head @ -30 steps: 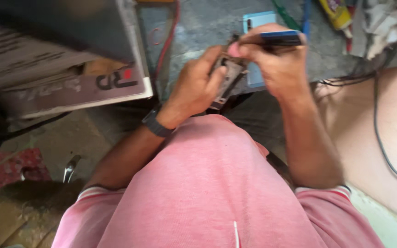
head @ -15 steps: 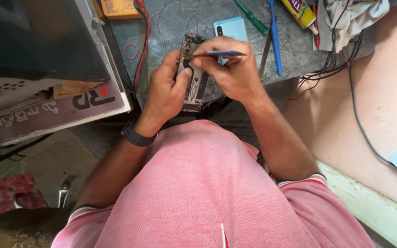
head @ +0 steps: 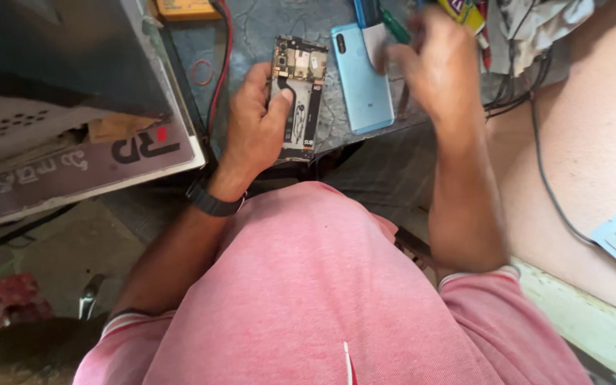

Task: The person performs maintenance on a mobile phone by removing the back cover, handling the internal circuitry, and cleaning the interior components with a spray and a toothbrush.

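Head view: the left hand [head: 254, 125] is closed around an opened smartphone [head: 297, 96], thumb laid across its middle, holding it just above the near edge of the counter [head: 265, 28]. The phone's back is already off, so its circuit boards and metal shields lie bare; the light-blue back cover [head: 362, 82] rests flat on the counter just beside it, toward the far edge. The right hand [head: 440, 68] is blurred, raised near a green-handled screwdriver [head: 396, 27] and other tools at the counter's far edge; I cannot tell whether it grips anything or how far it is open. Judging by this, the opening-up is done, while work on the exposed boards looks unfinished, and the cover is not yet refitted. A red wire [head: 224, 57] trails along the left edge.
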